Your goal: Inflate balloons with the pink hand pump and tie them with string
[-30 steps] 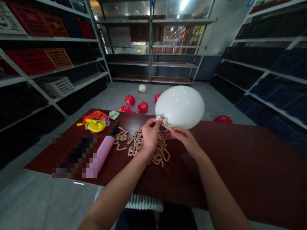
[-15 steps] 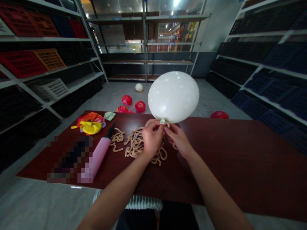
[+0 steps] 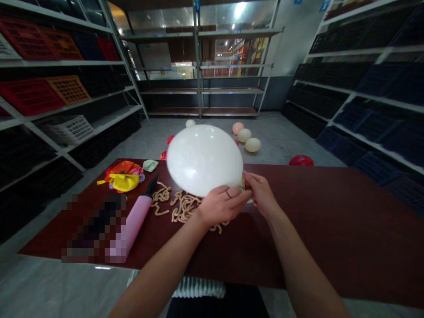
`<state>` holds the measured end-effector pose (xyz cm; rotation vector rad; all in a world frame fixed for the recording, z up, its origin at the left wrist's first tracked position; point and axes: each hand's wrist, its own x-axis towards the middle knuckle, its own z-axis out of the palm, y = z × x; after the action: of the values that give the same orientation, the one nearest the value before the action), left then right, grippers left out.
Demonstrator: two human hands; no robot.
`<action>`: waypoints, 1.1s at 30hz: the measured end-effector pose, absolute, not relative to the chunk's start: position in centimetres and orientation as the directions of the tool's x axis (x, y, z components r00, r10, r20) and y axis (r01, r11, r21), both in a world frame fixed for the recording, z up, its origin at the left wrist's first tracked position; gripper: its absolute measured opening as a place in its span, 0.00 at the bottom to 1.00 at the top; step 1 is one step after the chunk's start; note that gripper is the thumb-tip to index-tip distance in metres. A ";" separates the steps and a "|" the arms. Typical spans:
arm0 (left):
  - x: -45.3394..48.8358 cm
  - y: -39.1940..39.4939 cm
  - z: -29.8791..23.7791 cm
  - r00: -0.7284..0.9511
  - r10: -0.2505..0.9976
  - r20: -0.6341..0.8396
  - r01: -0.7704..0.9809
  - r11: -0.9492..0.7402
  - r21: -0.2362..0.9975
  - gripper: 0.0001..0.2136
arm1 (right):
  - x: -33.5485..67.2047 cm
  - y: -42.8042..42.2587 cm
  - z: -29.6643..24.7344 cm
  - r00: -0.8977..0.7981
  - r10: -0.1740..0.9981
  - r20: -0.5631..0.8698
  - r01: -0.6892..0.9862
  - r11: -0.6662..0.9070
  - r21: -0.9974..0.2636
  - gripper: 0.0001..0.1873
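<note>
An inflated white balloon [image 3: 203, 158] hovers over the dark red table [image 3: 324, 221], its neck turned to the right. My left hand [image 3: 221, 205] sits under the balloon's lower right side, its fingers curled toward the neck. At that same neck my right hand [image 3: 261, 193] pinches with closed fingers. Below the hands lies a heap of tan rubber bands [image 3: 180, 204]. The neck itself is mostly hidden between the two hands.
A pink hand pump [image 3: 133, 221] lies left of the bands, beside a blurred dark object [image 3: 94, 227]. Flat uninflated balloons [image 3: 124, 176] lie at the table's far left. Red and pale balloons [image 3: 247, 139] rest on the floor beyond. Shelving with crates lines both sides.
The balloon swung from right of centre down and to the left. Both hands turned its neck rightward, and my left hand moved beneath the balloon. Pale balloons on the floor came into sight.
</note>
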<state>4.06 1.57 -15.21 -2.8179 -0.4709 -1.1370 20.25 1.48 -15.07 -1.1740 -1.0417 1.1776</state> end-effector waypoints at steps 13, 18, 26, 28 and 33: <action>3.3 1.8 -14.8 0.444 0.682 0.581 0.348 -0.729 0.589 0.08 | 20.4 1.1 -14.8 -0.071 0.997 0.037 -0.080 0.032 -0.996 0.25; 2.7 2.8 -14.6 0.575 0.564 0.593 0.453 -0.823 0.343 0.12 | 20.2 0.6 -14.6 -0.094 0.993 0.065 -0.005 0.064 -0.998 0.25; 1.8 3.3 -15.2 0.512 0.596 0.619 0.499 -0.792 0.350 0.09 | 20.5 1.2 -14.1 -0.093 0.973 0.211 0.122 0.221 -0.968 0.21; 1.7 3.3 -15.2 0.485 0.618 0.619 0.440 -0.784 0.438 0.09 | 20.6 1.3 -14.0 -0.103 0.967 0.235 0.123 0.247 -0.961 0.20; 2.1 3.1 -15.0 0.402 0.696 0.595 0.314 -0.715 0.624 0.10 | 20.6 1.0 -14.4 -0.112 0.974 0.196 -0.088 0.187 -0.978 0.15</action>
<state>2.14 3.06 -15.01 -2.9590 -1.1390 -1.6407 20.59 0.96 -14.36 -0.9502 -1.3239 1.1857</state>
